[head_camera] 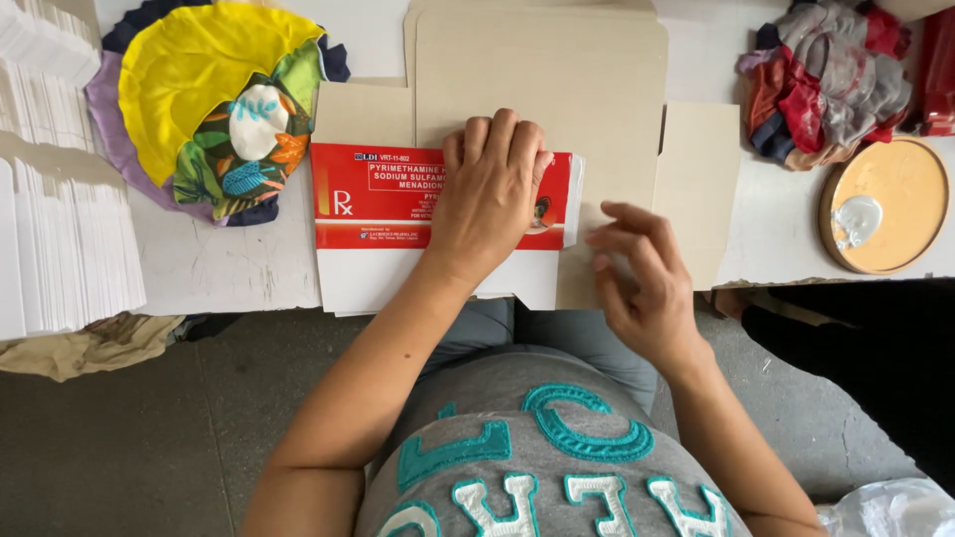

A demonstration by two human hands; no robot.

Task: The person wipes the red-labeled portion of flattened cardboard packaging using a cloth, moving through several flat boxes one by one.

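A flat, unfolded cardboard box blank (557, 70) lies on the white table (219, 264), plain beige side up. A folded-over panel (373, 199) of it shows a red printed face with a white strip below. My left hand (489, 189) presses palm-down on the red panel, fingers together. My right hand (642, 273) hovers at the panel's right end near the table's front edge, fingers bent and apart, fingertips close to a white flap; nothing is clearly held in it.
A pile of coloured cloth (214, 99) with a yellow piece on top lies at the left. Stacks of white flat blanks (60, 239) stand at the far left. At the right sit a rag heap (831, 75) and a round wooden dish (885, 204) with white paste.
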